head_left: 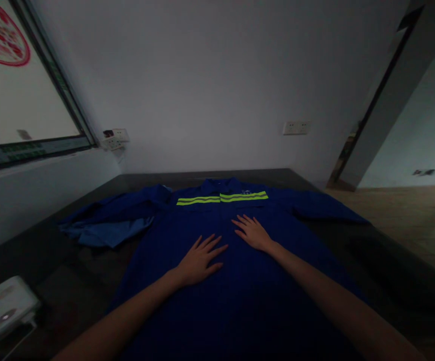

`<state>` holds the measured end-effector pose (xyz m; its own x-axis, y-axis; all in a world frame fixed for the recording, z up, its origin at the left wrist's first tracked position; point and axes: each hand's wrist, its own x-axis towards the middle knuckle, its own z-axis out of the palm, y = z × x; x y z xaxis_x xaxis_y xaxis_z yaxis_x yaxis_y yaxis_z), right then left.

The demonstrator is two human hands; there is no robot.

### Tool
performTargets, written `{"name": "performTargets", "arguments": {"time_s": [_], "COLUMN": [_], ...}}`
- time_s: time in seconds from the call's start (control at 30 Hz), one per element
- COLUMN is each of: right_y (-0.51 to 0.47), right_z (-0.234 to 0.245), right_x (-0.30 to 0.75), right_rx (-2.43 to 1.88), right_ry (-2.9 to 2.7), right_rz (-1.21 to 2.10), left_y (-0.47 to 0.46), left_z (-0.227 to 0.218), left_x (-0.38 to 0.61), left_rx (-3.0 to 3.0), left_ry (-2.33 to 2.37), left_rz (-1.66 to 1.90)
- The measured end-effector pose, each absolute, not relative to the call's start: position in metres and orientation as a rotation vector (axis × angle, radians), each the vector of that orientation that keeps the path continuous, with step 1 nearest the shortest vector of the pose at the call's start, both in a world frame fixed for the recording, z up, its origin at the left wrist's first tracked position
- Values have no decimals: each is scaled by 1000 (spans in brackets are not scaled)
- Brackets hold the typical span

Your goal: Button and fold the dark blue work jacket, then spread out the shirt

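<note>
A dark blue work jacket [210, 220] with a collar and a yellow-green reflective band across its chest lies spread out, front side up, on a dark table. My left hand [198, 259] rests on the middle of its front, palm down with fingers spread. Farther up and to the right, my right hand [252, 231] lies on the cloth just below the band, fingers also apart. Both hands hold nothing. One sleeve reaches out to the right; the other, at the left, lies by a lighter blue piece of cloth [106, 233].
The dark table [78, 281] backs onto a grey wall with a socket plate [295, 128]. At the near left sits a white device [7, 308] with a cable. A window [25, 100] is at the left; wooden floor [413, 215] shows beyond the right edge.
</note>
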<state>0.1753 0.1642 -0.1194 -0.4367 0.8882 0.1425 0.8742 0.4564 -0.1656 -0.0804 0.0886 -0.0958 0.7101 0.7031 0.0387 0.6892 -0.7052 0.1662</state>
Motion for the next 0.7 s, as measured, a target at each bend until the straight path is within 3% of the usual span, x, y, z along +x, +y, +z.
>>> {"name": "performTargets", "arguments": {"time_s": [0.7], "right_y": [136], "right_z": [-112], "right_x": [169], "right_rx": [-1573], "right_ry": [-2475], "right_rz": [163], "left_y": [68], "left_z": [-94], "left_x": [-87], "left_rx": [2791], "left_ry": [1110], "left_rz": [146]}}
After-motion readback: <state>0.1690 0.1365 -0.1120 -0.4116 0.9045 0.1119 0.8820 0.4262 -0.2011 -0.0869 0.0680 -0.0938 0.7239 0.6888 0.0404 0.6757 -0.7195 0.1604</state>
